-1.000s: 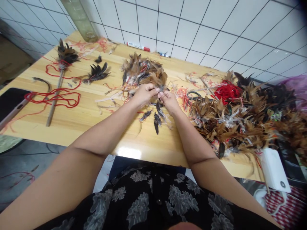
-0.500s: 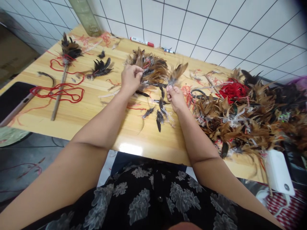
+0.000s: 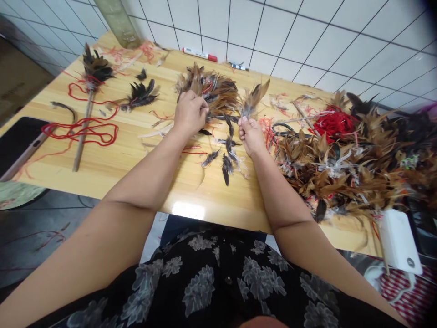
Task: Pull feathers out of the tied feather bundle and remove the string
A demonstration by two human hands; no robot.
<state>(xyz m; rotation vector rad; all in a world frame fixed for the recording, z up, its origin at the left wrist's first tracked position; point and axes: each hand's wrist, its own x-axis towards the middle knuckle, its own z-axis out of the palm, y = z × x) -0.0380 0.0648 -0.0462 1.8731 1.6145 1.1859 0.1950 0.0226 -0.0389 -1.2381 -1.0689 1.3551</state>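
Note:
My right hand [image 3: 251, 135] pinches the base of a small bunch of brown and grey feathers [image 3: 253, 101], whose tips fan upward. My left hand [image 3: 191, 113] is at the near left edge of a heap of brown feathers [image 3: 221, 93]. Its fingers curl down there, and what lies between them is hidden. Small dark feathers [image 3: 227, 168] lie loose on the wooden table [image 3: 146, 168] between my forearms. Farther left, a black feather tuft [image 3: 142, 95] lies by itself. A stick with dark feathers tied at its top [image 3: 97, 68] rests beside a loop of red cord [image 3: 102, 132].
A large pile of brown feather bunches [image 3: 341, 177] covers the right side, with red string [image 3: 332, 123] on it. A white device [image 3: 399, 239] sits at the front right edge. A phone [image 3: 22, 143] lies at left. Markers [image 3: 200, 54] lie along the tiled wall.
My left hand has turned slightly, its fingers now curled lower at the feather heap. My right hand keeps its feather bunch almost in place. The view has shifted a little.

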